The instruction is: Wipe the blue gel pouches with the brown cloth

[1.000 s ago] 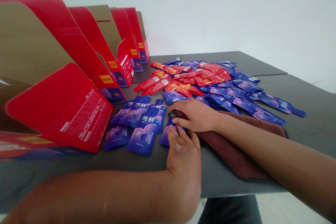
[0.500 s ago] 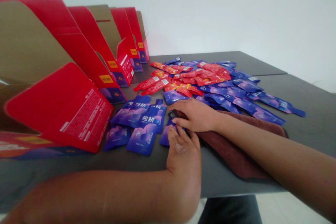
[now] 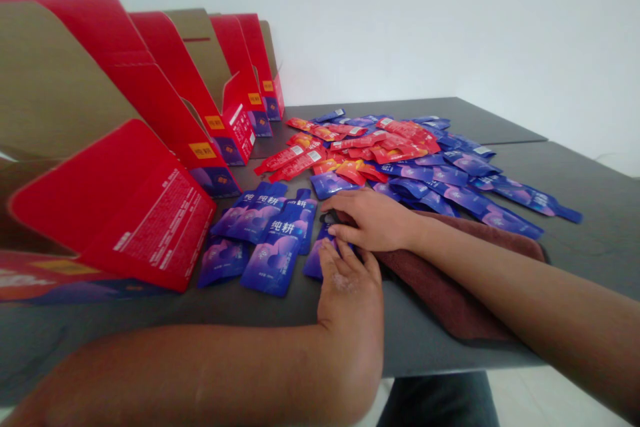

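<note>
My left hand [image 3: 350, 277] rests palm down, its fingers stretched over a purple sachet [image 3: 314, 262] that lies flat on the table and is partly covered. Just beyond it, my right hand [image 3: 373, 218] lies with thumb and forefinger apart, near the top of the same sachet. Something small and dark shows between its fingers; I cannot make out what it is. Under the right wrist is a brown cloth [image 3: 450, 287] with a dark border. Left of my hands, several purple sachets [image 3: 273, 257] with white lettering lie overlapping.
Red cardboard boxes [image 3: 165, 220] with raised flaps stand in a row along the left. Behind my hands, red sachets [image 3: 370, 140] and purple sachets [image 3: 465, 163] form a loose pile. The grey table [image 3: 425, 347] has its front edge close to me; a pale wall [image 3: 400, 27] rises behind.
</note>
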{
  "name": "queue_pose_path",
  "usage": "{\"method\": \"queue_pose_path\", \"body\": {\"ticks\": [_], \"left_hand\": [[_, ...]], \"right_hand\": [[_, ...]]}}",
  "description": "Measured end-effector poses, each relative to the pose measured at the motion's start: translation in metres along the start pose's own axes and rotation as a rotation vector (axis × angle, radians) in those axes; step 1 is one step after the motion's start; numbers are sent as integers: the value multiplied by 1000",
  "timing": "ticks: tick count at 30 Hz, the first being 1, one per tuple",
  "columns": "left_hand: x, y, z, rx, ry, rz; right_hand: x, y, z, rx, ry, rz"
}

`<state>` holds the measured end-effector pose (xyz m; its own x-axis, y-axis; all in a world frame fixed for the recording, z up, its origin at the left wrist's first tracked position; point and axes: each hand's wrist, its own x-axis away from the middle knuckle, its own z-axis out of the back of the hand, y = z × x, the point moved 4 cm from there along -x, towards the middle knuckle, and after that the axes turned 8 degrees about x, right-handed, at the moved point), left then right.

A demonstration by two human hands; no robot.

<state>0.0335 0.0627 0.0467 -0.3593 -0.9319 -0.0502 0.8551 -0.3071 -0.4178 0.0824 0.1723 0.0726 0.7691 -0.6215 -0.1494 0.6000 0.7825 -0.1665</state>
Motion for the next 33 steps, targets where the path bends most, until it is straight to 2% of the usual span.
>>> {"method": "queue_pose_path", "body": {"ticks": [7, 13, 27, 33], "left_hand": [[0, -1, 1, 18, -7, 14], [-2, -2, 2, 42, -58, -16], [-1, -2, 2, 117, 1, 25], [0, 0, 1, 41, 20, 24]], "right_hand": [[0, 0, 0, -11, 4, 0], [0, 0, 0, -12, 19, 10], [0, 0, -1, 7, -13, 10], [0, 0, -1, 5, -16, 6]]}}
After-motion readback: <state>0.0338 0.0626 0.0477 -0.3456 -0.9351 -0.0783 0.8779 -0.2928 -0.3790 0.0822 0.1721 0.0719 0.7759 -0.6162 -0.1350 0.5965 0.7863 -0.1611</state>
